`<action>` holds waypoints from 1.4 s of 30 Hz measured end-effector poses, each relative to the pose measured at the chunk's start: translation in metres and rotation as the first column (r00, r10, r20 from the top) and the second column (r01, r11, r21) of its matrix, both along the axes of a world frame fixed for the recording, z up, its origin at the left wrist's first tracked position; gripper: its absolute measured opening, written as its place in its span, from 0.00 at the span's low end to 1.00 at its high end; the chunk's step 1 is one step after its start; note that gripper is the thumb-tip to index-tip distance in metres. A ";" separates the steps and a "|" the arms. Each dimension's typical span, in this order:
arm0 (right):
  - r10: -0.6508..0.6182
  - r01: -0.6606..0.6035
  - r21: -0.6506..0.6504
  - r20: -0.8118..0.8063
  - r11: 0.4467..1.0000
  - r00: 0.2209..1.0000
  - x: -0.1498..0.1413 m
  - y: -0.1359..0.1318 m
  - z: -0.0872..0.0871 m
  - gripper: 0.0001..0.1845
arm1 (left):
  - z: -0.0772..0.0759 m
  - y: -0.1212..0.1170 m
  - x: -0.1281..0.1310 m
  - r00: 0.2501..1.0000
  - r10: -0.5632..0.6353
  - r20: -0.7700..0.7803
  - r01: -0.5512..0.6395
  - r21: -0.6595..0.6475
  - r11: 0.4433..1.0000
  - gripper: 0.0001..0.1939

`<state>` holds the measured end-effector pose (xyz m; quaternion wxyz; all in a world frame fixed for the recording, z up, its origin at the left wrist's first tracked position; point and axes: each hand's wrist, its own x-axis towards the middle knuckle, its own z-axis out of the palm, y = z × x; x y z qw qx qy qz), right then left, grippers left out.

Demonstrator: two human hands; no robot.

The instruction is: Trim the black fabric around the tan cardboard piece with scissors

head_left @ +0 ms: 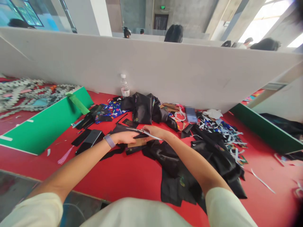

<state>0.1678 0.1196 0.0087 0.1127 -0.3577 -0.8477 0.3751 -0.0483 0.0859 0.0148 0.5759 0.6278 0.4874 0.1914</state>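
the left hand (126, 137) is pinching a black fabric strip (139, 136), fingers clamped on it. the right hand (155, 130) is gripping scissors (144, 132), fingers closed around them, near the desk's (132, 176) far edge.

water bottle (124, 85), green boards (44, 126)

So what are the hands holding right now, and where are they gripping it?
The right hand holds scissors at the handle end, blades pointing left. The left hand pinches a small black fabric piece at its edge, by the blades.

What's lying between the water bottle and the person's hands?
In the head view, a heap of black cloth lies between the bottle and the hands.
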 end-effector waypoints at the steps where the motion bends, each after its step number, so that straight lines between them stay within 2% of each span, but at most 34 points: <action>1: 0.014 -0.014 -0.022 0.005 1.000 1.000 0.000 0.003 -0.002 0.24 | -0.001 0.001 -0.002 0.997 -0.049 -0.052 0.051 0.036 0.998 0.26; 4: -0.005 0.007 -0.052 0.033 0.999 0.999 0.002 0.006 -0.004 0.22 | -0.001 0.005 -0.006 0.961 -0.208 -0.181 0.210 -0.006 0.978 0.27; 7: -0.014 0.018 -0.074 0.047 0.997 0.999 0.002 0.006 -0.001 0.22 | 0.000 0.007 -0.006 0.927 -0.325 -0.189 0.319 -0.066 0.946 0.31; 10: -0.026 0.030 -0.086 0.055 0.996 0.998 0.002 0.006 0.001 0.22 | 0.003 0.007 -0.002 0.930 -0.338 -0.143 0.328 -0.088 0.941 0.33; 14: -0.017 0.022 -0.099 0.048 0.995 0.999 0.003 0.008 0.000 0.21 | 0.008 0.010 0.001 0.925 -0.333 -0.184 0.314 -0.126 0.941 0.31; 19: 0.018 -0.016 -0.114 0.016 0.993 1.000 0.005 0.005 0.001 0.21 | 0.009 0.022 0.004 0.905 -0.385 -0.184 0.380 -0.064 0.923 0.30; 22: 0.033 -0.033 -0.104 0.006 0.994 0.999 0.005 0.004 0.002 0.21 | 0.010 0.025 0.010 0.901 -0.410 -0.140 0.402 -0.082 0.912 0.30; 26: 0.026 -0.026 -0.070 -0.004 0.997 1.000 0.004 0.003 0.001 0.22 | 0.006 0.027 0.019 0.918 -0.386 -0.088 0.380 -0.079 0.922 0.29; 33: -0.017 0.017 -0.031 -0.018 0.999 1.000 0.002 0.000 0.002 0.21 | -0.014 0.026 0.027 0.953 -0.257 -0.158 0.251 -0.057 0.966 0.32; 38: -0.044 0.043 -0.027 -0.029 0.999 0.999 0.001 -0.004 0.007 0.22 | -0.021 0.024 0.031 0.948 -0.243 -0.204 0.232 -0.077 0.970 0.19; 42: -0.102 0.101 -0.017 -0.042 0.995 0.994 -0.002 -0.007 0.006 0.21 | -0.020 0.025 0.031 0.954 -0.231 -0.191 0.215 -0.101 0.971 0.17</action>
